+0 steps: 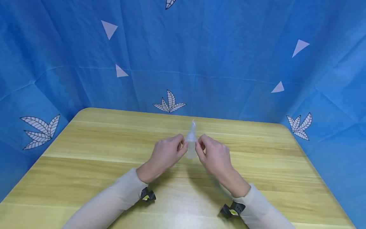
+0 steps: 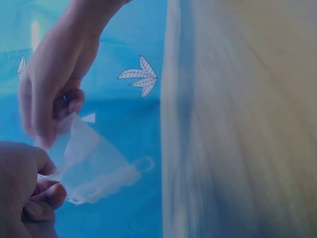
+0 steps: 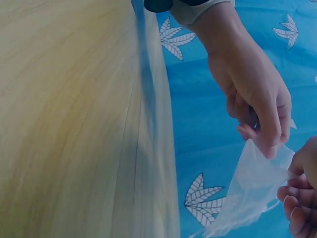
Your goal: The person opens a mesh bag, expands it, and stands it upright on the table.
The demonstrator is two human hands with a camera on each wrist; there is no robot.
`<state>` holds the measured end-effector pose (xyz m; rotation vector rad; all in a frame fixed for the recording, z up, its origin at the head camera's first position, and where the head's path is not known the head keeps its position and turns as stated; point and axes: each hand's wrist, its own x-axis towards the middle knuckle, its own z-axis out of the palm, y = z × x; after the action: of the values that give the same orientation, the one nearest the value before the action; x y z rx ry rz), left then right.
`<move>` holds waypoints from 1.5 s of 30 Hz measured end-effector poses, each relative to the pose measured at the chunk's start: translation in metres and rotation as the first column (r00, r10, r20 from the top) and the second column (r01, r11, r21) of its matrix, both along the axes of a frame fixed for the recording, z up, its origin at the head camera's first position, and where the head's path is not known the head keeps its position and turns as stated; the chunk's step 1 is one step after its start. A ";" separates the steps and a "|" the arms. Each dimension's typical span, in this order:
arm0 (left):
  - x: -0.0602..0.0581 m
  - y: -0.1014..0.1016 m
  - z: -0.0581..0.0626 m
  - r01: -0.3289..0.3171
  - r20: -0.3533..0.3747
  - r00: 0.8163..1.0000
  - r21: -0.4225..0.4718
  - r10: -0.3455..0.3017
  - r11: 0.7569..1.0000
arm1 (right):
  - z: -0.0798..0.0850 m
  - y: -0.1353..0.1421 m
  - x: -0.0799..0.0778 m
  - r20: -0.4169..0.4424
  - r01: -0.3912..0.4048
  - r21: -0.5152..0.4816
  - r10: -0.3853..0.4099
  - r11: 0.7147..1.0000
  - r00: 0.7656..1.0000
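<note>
A small sheer white drawstring pouch (image 1: 191, 137) is held up over the table, its narrow gathered end pointing away from me. My left hand (image 1: 167, 152) pinches its left edge between thumb and fingers. On the opposite edge, my right hand (image 1: 215, 154) pinches it in the same way. In the left wrist view the pouch (image 2: 99, 161) is stretched between the two hands, and a thin cord loop sticks out at its gathered end. The right wrist view shows the pouch (image 3: 252, 183) as see-through, with cord ends at the bottom. I cannot see anything inside it.
The pale wooden table (image 1: 108, 143) extends on both sides of the hands. Behind it and at its sides hangs a blue cloth (image 1: 200, 47) printed with leaves and triangles. Both sleeves carry a small black wrist device (image 1: 233, 210).
</note>
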<state>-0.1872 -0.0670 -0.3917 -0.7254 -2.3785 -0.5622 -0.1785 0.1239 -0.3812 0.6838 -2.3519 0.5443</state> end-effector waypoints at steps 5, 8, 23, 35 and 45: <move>-0.001 0.001 -0.001 0.011 0.004 1.000 0.034 -0.011 0.999 | -0.001 -0.001 -0.001 0.036 0.017 0.021 -0.018 1.000 0.999; 0.000 0.001 0.000 0.008 0.014 1.000 0.038 -0.009 0.999 | -0.001 0.000 -0.002 0.085 0.030 0.041 -0.034 0.999 0.996; 0.001 0.002 0.003 -0.006 0.178 0.984 0.095 -0.011 0.995 | 0.005 0.006 -0.006 0.120 0.047 -0.072 -0.038 0.996 0.992; 0.001 0.001 0.008 -0.050 0.371 0.927 0.257 -0.051 0.965 | 0.006 0.005 -0.004 0.102 -0.023 -0.086 0.032 0.996 0.994; -0.003 -0.004 0.003 0.025 0.237 0.968 0.233 -0.081 0.972 | 0.010 0.011 -0.006 0.288 -0.048 -0.281 0.132 0.959 0.949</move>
<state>-0.1901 -0.0709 -0.3882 -0.6493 -2.4665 -0.9817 -0.1845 0.1349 -0.3710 0.6175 -2.4653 1.0585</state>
